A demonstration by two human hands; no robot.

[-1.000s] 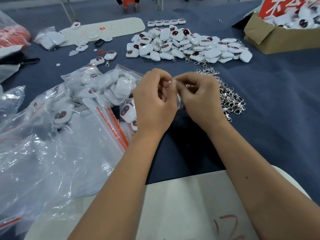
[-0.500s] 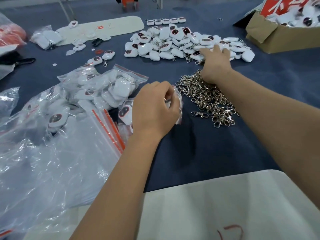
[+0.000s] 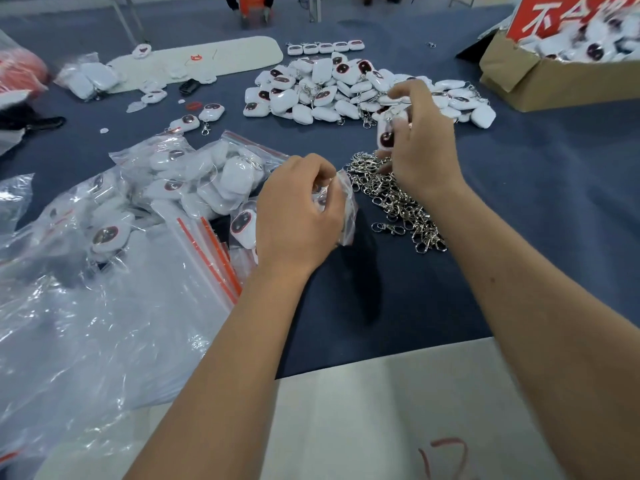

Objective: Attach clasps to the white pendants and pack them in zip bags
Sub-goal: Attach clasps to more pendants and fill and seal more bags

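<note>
My left hand (image 3: 298, 216) grips a small clear zip bag (image 3: 346, 209) with a red strip, held just above the blue cloth. My right hand (image 3: 420, 140) holds a white pendant (image 3: 387, 133) with a dark red face, lifted over the pile of silver clasps (image 3: 398, 199). Behind it lies a heap of loose white pendants (image 3: 332, 95). Several filled zip bags (image 3: 207, 181) lie to the left of my left hand.
A cardboard box (image 3: 540, 81) full of pendants stands at the back right. Large clear plastic sheeting (image 3: 86, 323) covers the left side. A white board (image 3: 381, 420) lies at the near edge, another (image 3: 221, 57) at the back. The cloth at right (image 3: 554, 220) is bare.
My right hand left the zip bag, reached to the pendant heap, and has come back toward the clasps holding one pendant. My left hand kept its hold on the bag.
</note>
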